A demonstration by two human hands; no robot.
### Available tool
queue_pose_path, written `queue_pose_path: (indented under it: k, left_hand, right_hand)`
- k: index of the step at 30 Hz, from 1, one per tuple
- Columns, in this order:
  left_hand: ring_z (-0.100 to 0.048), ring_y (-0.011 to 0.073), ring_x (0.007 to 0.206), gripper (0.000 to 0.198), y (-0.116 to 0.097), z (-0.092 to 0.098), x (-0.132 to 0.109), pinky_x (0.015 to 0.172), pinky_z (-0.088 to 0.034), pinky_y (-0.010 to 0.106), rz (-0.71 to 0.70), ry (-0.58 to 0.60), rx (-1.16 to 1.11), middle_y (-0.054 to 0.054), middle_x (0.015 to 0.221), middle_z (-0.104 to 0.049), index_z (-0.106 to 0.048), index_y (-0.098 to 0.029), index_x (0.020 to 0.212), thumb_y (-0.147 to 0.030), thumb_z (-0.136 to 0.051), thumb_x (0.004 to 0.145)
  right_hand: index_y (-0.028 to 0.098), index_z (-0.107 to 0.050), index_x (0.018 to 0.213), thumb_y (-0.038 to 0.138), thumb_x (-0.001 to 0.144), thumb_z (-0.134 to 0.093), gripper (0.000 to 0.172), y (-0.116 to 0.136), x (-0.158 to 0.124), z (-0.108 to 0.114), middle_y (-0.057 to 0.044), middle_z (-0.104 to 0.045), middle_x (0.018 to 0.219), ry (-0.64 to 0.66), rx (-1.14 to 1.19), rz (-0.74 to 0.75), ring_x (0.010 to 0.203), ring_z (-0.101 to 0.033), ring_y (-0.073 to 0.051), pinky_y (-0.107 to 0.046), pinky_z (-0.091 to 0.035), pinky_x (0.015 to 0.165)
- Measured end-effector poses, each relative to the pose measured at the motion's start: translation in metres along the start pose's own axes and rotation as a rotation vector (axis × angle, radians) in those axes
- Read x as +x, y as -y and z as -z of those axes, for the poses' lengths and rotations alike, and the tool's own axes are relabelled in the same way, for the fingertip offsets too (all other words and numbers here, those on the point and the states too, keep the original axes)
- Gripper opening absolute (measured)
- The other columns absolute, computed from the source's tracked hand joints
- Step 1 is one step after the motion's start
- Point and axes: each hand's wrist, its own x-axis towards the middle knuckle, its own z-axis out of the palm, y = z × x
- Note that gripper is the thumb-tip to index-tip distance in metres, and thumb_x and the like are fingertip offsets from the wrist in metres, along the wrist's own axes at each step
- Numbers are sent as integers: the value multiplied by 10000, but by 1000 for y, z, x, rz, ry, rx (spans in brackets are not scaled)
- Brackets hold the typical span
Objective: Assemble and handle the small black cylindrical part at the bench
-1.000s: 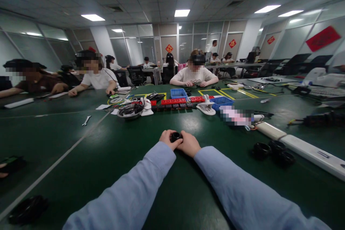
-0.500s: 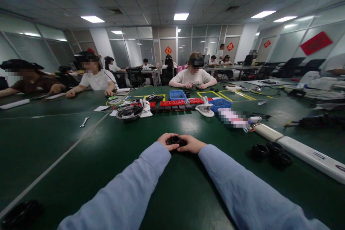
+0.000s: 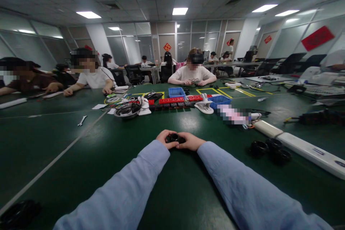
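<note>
Between my hands is a small black ring-shaped part (image 3: pixel 175 137) with a round opening facing up, low over the green table (image 3: pixel 121 172). My left hand (image 3: pixel 165 139) grips it from the left, thumb along its near side. From the right, my right hand (image 3: pixel 191 141) closes on the same part, and the two thumb tips nearly meet in front. The fingers behind the part are largely hidden. Several similar black round parts (image 3: pixel 271 149) sit to the right of my right arm. More black parts (image 3: pixel 20 214) lie at the near left corner.
A red and black power strip (image 3: pixel 172 103) stretches across the table ahead, beside blue bins (image 3: pixel 176 92), a white clamp (image 3: pixel 204 105) and coiled cables (image 3: pixel 128 109). A wrench (image 3: pixel 82 120) lies left. A long white bar (image 3: pixel 309 151) lies right. A person (image 3: pixel 192 73) sits opposite.
The view has tilted and shifted slightly. My hands stay closed on the black part, with little visible movement of the fingers.
</note>
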Motion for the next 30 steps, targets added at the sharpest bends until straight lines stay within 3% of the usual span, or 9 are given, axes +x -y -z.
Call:
queue_pose_path:
  k: [19,24,30]
  left_hand:
    - [-460,124,675,436,1,1,1,520,-371,212,33,6,-12,23,770,-490,-568,-167,913,-318,-663,515]
    - [-441,114,642,429,-3,-1,-1,560,-389,227,38,-51,27,9,728,-473,-573,-163,886,-304,-678,495]
    - [-473,134,672,414,-8,-7,0,602,-407,256,91,-174,140,13,733,-485,-566,-152,838,-320,-683,478]
  right_hand:
    - [140,-521,922,282,569,-627,396,-5,1,-1,4,-546,752,-54,-92,-21,666,-488,-110,-225,-371,576]
    - [137,-510,841,329,537,-642,382,-4,1,-2,21,-512,679,-113,-162,-37,618,-464,-98,-209,-346,530]
    - [152,-471,765,370,540,-616,345,7,2,-13,6,-509,684,-282,-385,-131,606,-469,-111,-205,-316,499]
